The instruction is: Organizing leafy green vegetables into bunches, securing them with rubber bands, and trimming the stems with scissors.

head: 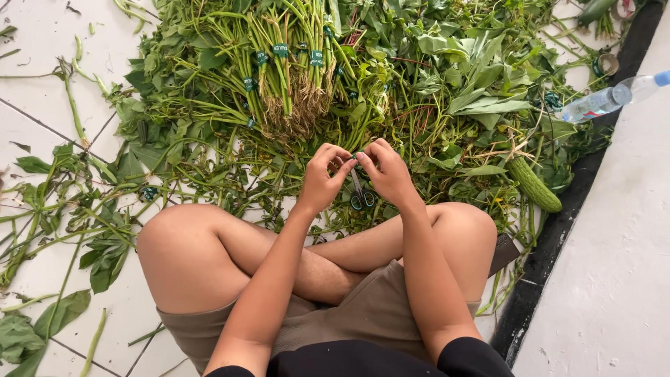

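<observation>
Left hand point(322, 176) and right hand point(386, 171) meet at centre, fingertips pinched together on something small, too small to tell. Scissors point(361, 194) hang from right hand, blades up, loops down. Greens point(433, 91) heaped at 12 o'clock, banded bunches point(286, 70) roots toward person. Gourd point(534, 185) at 3 o'clock. Bottle point(607, 100) at 2 o'clock, lying on dark strip.
</observation>
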